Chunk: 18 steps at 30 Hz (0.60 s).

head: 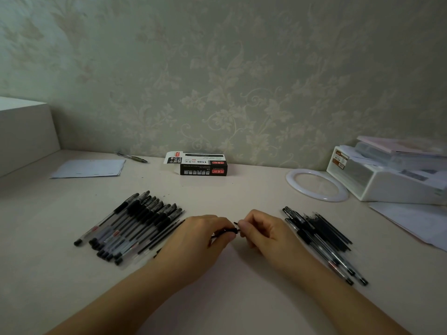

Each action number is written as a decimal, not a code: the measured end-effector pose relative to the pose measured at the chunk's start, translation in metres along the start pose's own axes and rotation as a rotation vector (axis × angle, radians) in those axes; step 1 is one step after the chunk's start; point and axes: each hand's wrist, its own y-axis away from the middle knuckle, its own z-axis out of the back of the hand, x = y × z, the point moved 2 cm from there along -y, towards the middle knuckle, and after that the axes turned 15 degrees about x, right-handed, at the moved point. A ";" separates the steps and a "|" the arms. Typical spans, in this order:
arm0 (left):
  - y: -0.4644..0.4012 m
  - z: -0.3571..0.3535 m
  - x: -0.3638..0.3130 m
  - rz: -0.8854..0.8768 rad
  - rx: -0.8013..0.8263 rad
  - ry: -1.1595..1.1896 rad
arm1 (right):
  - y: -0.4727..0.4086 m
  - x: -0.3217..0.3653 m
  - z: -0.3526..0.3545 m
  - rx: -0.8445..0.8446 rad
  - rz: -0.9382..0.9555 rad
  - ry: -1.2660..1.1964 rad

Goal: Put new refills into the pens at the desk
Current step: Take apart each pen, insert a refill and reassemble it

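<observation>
On the pale desk (217,194), the left hand (203,234) and right hand (262,232) pinched a slim black pen (229,231) together, directly nearer than the black cardboard pen box (202,164).

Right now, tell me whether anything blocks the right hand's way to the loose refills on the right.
Nothing visible does. The right hand, pinching a small black pen part with the left hand, sits just left of the refills; only bare desk and a few pens beside them.
</observation>
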 end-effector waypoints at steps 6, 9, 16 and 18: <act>-0.001 0.001 0.000 0.014 -0.003 0.063 | -0.001 0.001 -0.001 0.004 -0.012 -0.011; -0.002 0.003 0.000 0.010 -0.035 0.048 | -0.001 0.002 0.000 0.005 -0.023 -0.010; -0.001 0.003 0.007 0.079 -0.110 0.027 | 0.003 0.008 0.009 -0.296 -0.018 0.237; -0.001 0.003 0.011 0.117 -0.107 0.012 | 0.003 0.006 0.012 -0.287 -0.081 0.381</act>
